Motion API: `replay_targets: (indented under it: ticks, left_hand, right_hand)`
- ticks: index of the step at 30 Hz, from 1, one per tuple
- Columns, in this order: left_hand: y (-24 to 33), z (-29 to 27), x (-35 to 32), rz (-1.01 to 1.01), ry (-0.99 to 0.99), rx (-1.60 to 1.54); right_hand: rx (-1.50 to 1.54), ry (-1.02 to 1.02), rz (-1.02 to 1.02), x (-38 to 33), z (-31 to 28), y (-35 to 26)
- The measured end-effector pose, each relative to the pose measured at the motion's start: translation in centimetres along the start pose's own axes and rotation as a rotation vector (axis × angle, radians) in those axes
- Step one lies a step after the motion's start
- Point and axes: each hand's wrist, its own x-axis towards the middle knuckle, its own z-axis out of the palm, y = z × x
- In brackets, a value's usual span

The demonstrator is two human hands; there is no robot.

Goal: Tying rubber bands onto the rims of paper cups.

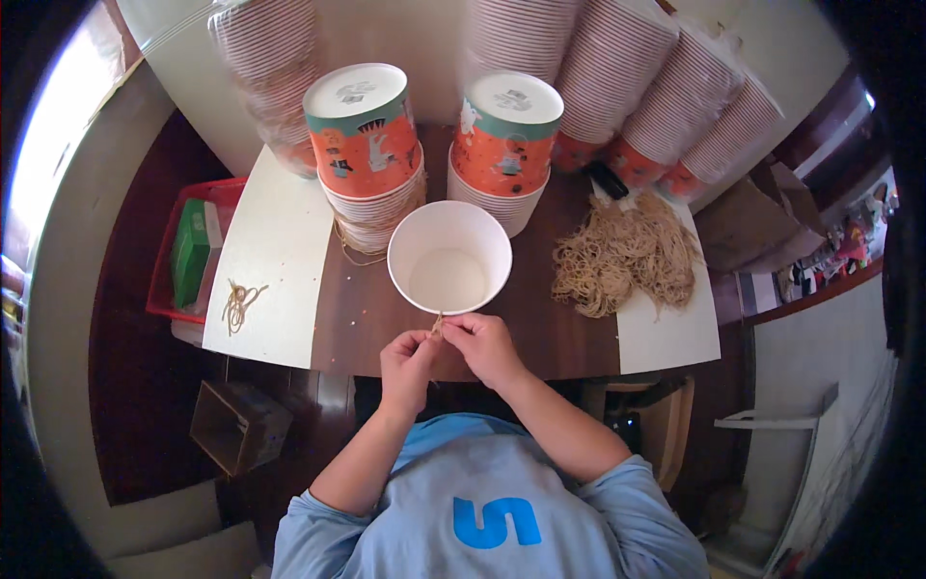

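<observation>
A white paper bucket [405, 253] stands with its mouth facing up near the table's front edge. Right at its near rim, a short piece of tan string [439, 322] is pinched between the fingertips of both hands. My left hand [409, 363] has thumb and forefinger closed on it. Close against it, my right hand [484, 347] also pinches the string. Whether the string passes through the bucket's wall cannot be made out. Behind stand two stacks of upside-down buckets, topped by a left orange-and-green bucket [362, 135] and a right matching bucket [506, 135]. Strings hang around the left stack.
A heap of tan strings [627, 253] lies at the table's right, with a black object [607, 180] behind it. A few loose strings [238, 303] lie at the left. Wrapped bucket stacks [617, 68] line the back. A red crate [162, 261] sits left; a cardboard box [217, 425] is below.
</observation>
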Motion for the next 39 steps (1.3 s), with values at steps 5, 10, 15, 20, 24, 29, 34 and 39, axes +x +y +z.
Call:
replay_targets:
  ticks: [5,10,15,20,24,29,34,39]
  left_hand:
    - [0.3,-0.6,-0.1,-0.113,-0.069,-0.086]
    - [-0.2,-1.1,-0.1,-0.089,-0.049,-0.082]
    - [0.1,-0.7,-0.6,0.017,-0.028,0.060]
    - [0.0,-0.8,-0.5,0.098,-0.053,0.057]
    - [-0.7,-1.0,-0.6,0.226,-0.008,0.224]
    - [-0.2,-0.5,-1.1,0.512,0.093,0.436]
    - [0.1,-0.4,-1.5,0.760,0.053,0.587]
    - [-0.1,-0.9,-0.8,0.835,0.047,0.700]
  right_hand:
    - [0.518,-0.139,0.226,0.3,0.0,0.9]
    - [0.546,-0.130,0.271,-0.3,0.5,0.0]
    - [0.494,-0.117,0.177,-0.3,0.4,1.1]
    - [0.869,-0.228,0.391,-0.1,-0.1,1.2]
    - [0.885,-0.232,0.476,-0.2,0.0,1.8]
    - [0.872,-0.211,0.483,-0.4,0.5,0.9]
    - [0.855,-0.141,0.517,-0.5,0.8,1.2]
    - [0.867,-0.115,0.480,-0.6,1.3,1.3]
